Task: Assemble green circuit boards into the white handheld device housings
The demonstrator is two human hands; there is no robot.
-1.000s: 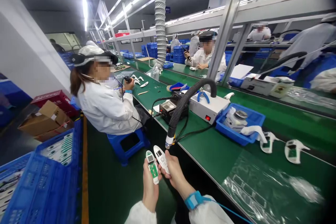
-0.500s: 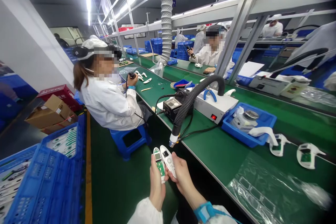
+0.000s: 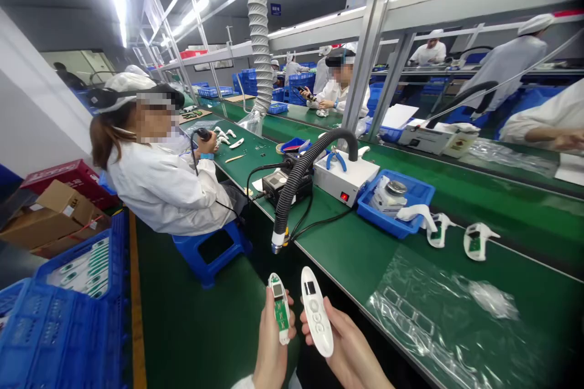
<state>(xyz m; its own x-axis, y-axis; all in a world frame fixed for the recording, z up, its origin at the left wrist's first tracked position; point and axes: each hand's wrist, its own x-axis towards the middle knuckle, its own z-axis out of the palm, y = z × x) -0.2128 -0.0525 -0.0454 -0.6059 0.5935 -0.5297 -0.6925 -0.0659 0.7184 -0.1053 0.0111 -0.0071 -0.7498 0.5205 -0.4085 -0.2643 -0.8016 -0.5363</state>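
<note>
In my left hand (image 3: pixel 269 340) is a slim white housing half with a green circuit board (image 3: pixel 280 310) and a small display on it, its open side facing me. My right hand (image 3: pixel 347 337) grips a long white oval cover (image 3: pixel 316 313) with a dark window and several round buttons. Fingers wrap behind both parts, and a gap separates the two pieces. Both are held in the air before the bench edge, below the metal nozzle (image 3: pixel 276 248) of a black flexible hose.
The green bench (image 3: pixel 337 255) carries a white box (image 3: pixel 347 176) with a red switch, blue pliers (image 3: pixel 336 160), a blue tray (image 3: pixel 396 228), plastic film (image 3: pixel 410 310) and white housings (image 3: pixel 477 242). At left, a co-worker (image 3: pixel 159 188) sits on a blue stool (image 3: pixel 212 255) near blue crates (image 3: pixel 77 328).
My hands have moved apart, separating the cover from the board half. The cover now faces up more fully. My view has shifted to the right.
</note>
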